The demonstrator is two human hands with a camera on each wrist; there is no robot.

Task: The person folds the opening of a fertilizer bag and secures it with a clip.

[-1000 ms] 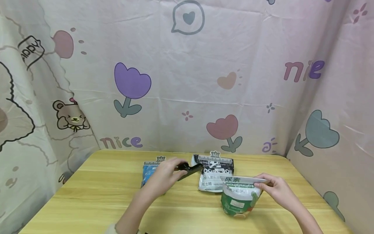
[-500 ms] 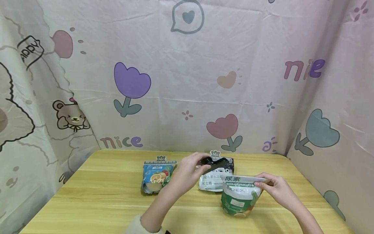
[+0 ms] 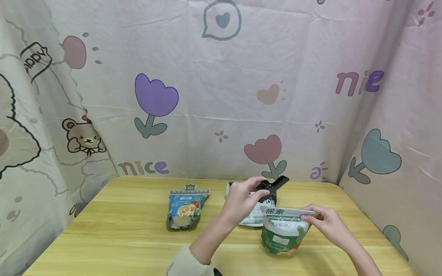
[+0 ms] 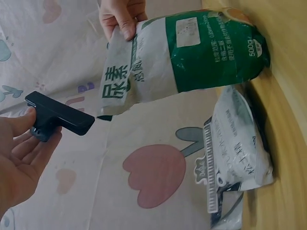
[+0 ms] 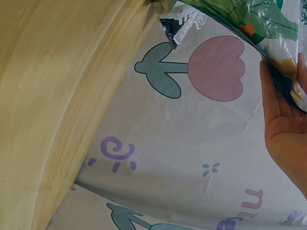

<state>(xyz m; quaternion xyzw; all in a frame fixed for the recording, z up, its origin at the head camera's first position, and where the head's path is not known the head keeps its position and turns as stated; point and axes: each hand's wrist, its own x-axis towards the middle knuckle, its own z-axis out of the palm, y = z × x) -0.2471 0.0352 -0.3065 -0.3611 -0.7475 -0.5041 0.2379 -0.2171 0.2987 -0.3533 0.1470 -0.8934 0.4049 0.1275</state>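
Observation:
My left hand (image 3: 241, 201) pinches a black bag clip (image 3: 277, 184) by its grip, above and behind the green and white bag (image 3: 280, 240). In the left wrist view the clip (image 4: 62, 115) is apart from the top edge of that bag. My right hand (image 3: 326, 221) pinches the bag's top corner between thumb and fingers. The bag stands upright on the table, its white top folded flat and lettered in green. Behind it lies a black and white bag (image 3: 255, 216), partly hidden by my left hand.
A blue bag (image 3: 184, 210) stands on the wooden table (image 3: 114, 230) to the left, its top held by a white crown-topped clip (image 3: 189, 191). A similar clip (image 4: 209, 172) is on the black and white bag. A printed cloth (image 3: 207, 96) hangs behind the table.
My left hand has carried the black clip rightward, from over the blue bag to above the green and white bag. The blue bag is uncovered. My right hand and its bag have stayed put.

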